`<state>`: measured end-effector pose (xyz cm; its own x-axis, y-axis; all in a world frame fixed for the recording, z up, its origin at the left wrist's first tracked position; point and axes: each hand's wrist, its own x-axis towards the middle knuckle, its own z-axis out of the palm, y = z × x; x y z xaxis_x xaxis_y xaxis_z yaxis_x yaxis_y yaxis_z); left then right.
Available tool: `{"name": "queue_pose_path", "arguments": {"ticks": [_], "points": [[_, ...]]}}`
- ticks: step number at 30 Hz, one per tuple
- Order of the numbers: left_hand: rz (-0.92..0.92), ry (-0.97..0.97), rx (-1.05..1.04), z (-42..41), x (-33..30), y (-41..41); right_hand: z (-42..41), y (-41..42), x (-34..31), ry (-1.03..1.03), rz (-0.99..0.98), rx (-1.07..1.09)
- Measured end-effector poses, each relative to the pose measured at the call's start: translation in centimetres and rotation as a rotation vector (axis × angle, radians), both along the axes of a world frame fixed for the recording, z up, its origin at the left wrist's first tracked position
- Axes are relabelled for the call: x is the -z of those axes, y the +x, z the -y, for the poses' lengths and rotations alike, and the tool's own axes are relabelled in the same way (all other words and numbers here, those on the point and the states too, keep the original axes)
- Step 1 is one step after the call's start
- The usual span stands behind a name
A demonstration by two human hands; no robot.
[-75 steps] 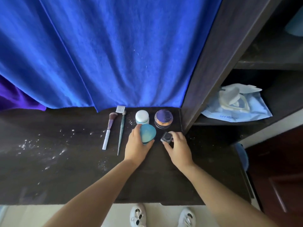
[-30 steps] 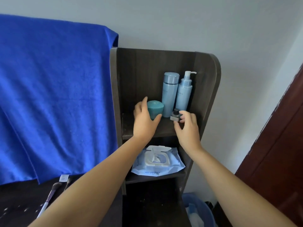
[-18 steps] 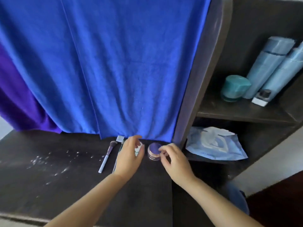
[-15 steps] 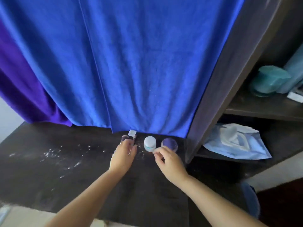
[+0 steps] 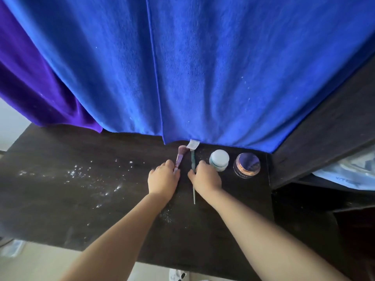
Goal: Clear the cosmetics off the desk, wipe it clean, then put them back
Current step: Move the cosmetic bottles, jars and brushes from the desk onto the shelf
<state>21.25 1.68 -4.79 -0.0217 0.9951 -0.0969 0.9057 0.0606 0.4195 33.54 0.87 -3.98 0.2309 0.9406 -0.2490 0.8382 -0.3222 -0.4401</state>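
Note:
Two makeup brushes lie side by side at the back of the dark desk (image 5: 81, 203). My left hand (image 5: 163, 178) rests over the handle of the pink-bristled brush (image 5: 181, 152), fingers curled on it. My right hand (image 5: 205, 177) pinches the thin teal brush (image 5: 192, 159), whose tail sticks out below my palm. Just right of my right hand stand a white jar (image 5: 219, 160) and a purple-lidded jar (image 5: 246, 165), both untouched.
White powder specks (image 5: 81, 173) are scattered over the desk's left half. A blue towel (image 5: 203, 78) and a purple cloth (image 5: 30, 88) hang down behind the desk. A dark shelf panel (image 5: 324, 128) borders the right side, with a wipes pack (image 5: 353, 171) beyond it.
The teal jar and small bottle were set on the shelf. Both hands came back to the desk, then shifted left from the jars onto the two brushes.

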Motion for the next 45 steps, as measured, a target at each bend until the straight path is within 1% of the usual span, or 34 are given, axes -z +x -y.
{"name": "queue_pose_path", "arguments": {"ticks": [4, 6, 9, 12, 14, 16, 18, 20, 22, 26, 29, 31, 33, 35, 37, 39, 41, 42, 43, 45], "points": [[0.139, 0.094, -0.036, 0.9, -2.4, 0.4, 1.0, 1.3, -2.1, 0.098, -0.114, 0.019], [0.252, 0.161, -0.044, 1.7, -4.6, 1.3, 2.2, 2.5, -4.4, 0.213, -0.19, -0.004], [0.473, 0.277, -0.007, 3.3, -9.1, 4.3, 4.8, 5.8, -9.0, 0.482, -0.258, -0.046], [0.732, 0.452, 0.078, 5.6, -15.1, 9.0, 8.1, 10.8, -14.9, 0.728, -0.318, -0.042], [0.829, 0.552, 0.173, 7.5, -19.5, 12.8, 10.4, 14.7, -19.1, 0.922, -0.313, -0.02], [0.878, 0.614, 0.293, 9.1, -23.1, 16.8, 12.6, 18.7, -22.8, 1.073, -0.284, 0.04], [0.857, 0.626, 0.426, 10.3, -25.5, 20.7, 14.1, 22.9, -25.5, 1.136, -0.255, 0.118], [0.769, 0.594, 0.533, 10.9, -27.1, 24.3, 14.7, 26.6, -27.2, 1.088, -0.226, 0.157], [0.605, 0.586, 0.559, 10.9, -28.0, 27.2, 14.4, 29.5, -27.8, 0.996, -0.191, 0.175], [0.167, 0.63, 0.453, 10.0, -28.6, 30.6, 12.6, 32.2, -28.1, 0.774, -0.143, 0.117], [-0.159, 0.563, 0.348, 9.0, -29.0, 31.6, 10.4, 32.2, -28.3, 0.633, -0.039, 0.043], [-0.282, 0.493, 0.307, 8.7, -29.5, 32.1, 9.0, 31.7, -28.4, 0.548, 0.092, 0.009], [-0.364, 0.441, 0.284, 8.5, -30.0, 32.6, 7.9, 31.1, -28.4, 0.529, 0.209, -0.02], [-0.433, 0.411, 0.273, 8.3, -30.5, 33.1, 7.2, 30.8, -28.4, 0.523, 0.257, -0.039], [-0.469, 0.385, 0.272, 8.1, -30.7, 33.4, 7.0, 30.7, -28.4, 0.502, 0.272, -0.05], [-0.447, 0.389, 0.27, 8.2, -30.7, 33.3, 7.1, 31.1, -28.4, 0.509, 0.252, -0.055], [-0.391, 0.471, 0.28, 8.9, -30.7, 32.8, 7.8, 31.8, -28.4, 0.563, 0.172, -0.026], [-0.346, 0.549, 0.295, 9.4, -30.6, 32.3, 8.4, 32.2, -28.5, 0.604, 0.114, -0.005], [-0.26, 0.646, 0.312, 9.9, -30.3, 31.4, 9.2, 32.5, -28.6, 0.655, 0.055, 0.012], [-0.041, 0.815, 0.368, 11.1, -29.5, 29.0, 11.2, 32.8, -28.6, 0.778, -0.053, 0.004]]}}
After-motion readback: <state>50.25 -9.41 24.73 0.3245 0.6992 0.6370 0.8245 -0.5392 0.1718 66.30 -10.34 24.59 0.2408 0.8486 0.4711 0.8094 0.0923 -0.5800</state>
